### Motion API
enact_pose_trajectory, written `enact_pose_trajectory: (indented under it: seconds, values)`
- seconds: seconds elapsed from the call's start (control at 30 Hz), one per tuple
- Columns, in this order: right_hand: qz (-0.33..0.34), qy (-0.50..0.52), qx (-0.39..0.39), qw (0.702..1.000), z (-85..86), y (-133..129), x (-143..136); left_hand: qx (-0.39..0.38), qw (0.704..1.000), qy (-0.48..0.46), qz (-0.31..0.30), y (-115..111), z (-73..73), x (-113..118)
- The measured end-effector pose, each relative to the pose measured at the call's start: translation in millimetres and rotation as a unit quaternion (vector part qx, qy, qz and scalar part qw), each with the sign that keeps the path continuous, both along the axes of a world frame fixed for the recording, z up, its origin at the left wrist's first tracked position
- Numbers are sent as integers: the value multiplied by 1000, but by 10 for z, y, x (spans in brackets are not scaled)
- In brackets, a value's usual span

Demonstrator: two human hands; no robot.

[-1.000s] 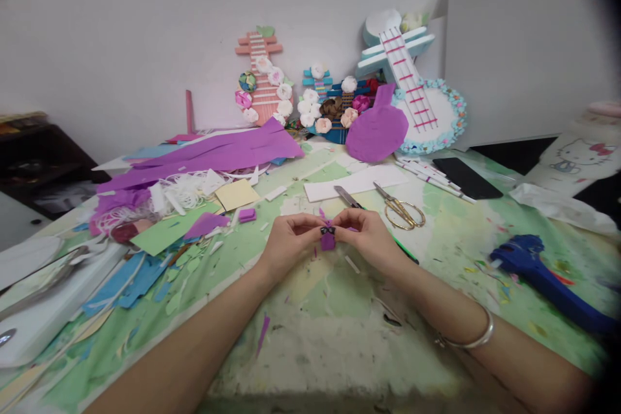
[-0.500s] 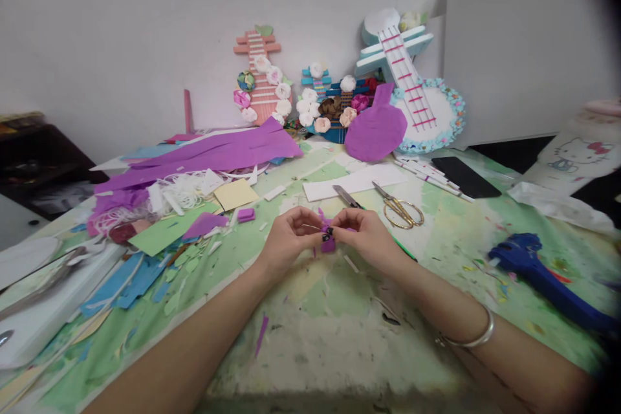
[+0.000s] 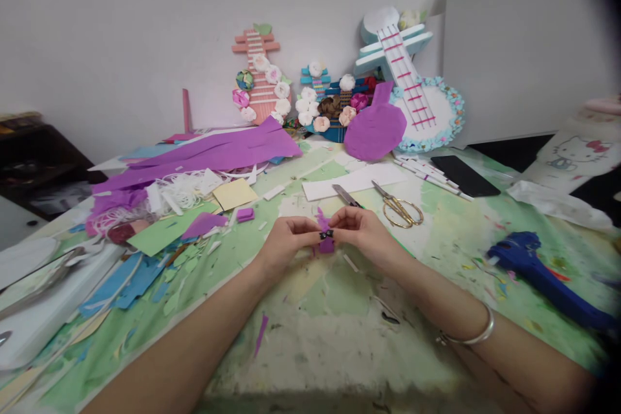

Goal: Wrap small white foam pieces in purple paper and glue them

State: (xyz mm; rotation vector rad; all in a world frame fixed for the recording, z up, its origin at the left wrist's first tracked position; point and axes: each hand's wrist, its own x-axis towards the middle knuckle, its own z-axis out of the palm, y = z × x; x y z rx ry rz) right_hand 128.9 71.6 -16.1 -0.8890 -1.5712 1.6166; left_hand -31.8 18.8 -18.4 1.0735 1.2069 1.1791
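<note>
Between my fingertips, low over the middle of the table, is a small purple paper piece (image 3: pixel 326 246) with a ragged upper end. My left hand (image 3: pixel 295 237) pinches it from the left, and my right hand (image 3: pixel 356 230) pinches it from the right; the thumbs almost meet across its front. Most of the fingertips behind the piece are hidden. Just beyond my right hand lie a cutter blade (image 3: pixel 345 195), its green handle partly under the hand, and gold-handled scissors (image 3: pixel 402 210). A small purple block (image 3: pixel 245 215) rests to the left of my left hand.
Paper lutes decorated with flowers (image 3: pixel 264 87) lean on the wall, beside a purple lute-shaped cutout (image 3: pixel 376 126). Purple paper sheets (image 3: pixel 218 152) and scraps cover the left. A blue glue gun (image 3: pixel 538 272), a black phone (image 3: pixel 466 176) and a bottle (image 3: pixel 577 149) are at right.
My fingers have shifted slightly on the purple piece, with the thumbs now level and more of its upper end showing. The view has moved very little.
</note>
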Motion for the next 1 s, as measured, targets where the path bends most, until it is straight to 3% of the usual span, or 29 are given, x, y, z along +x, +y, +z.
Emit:
enact_pose_trajectory:
  seconds: [0.2,0.47,0.7,1.0]
  values:
    - [41,-75,-19,996,63,-45,22,-22,1000,-22,-6,-18,9,24]
    - [35,-69,-15,997,62,-69,9,-26,999,-19,-2,-19,7,27]
    - [37,-36,-72,996,44,-78,1,-15,999,28,-17,-29,22,38]
    - [12,-53,32,998,53,-127,-28,16,994,103,15,-36,80,70]
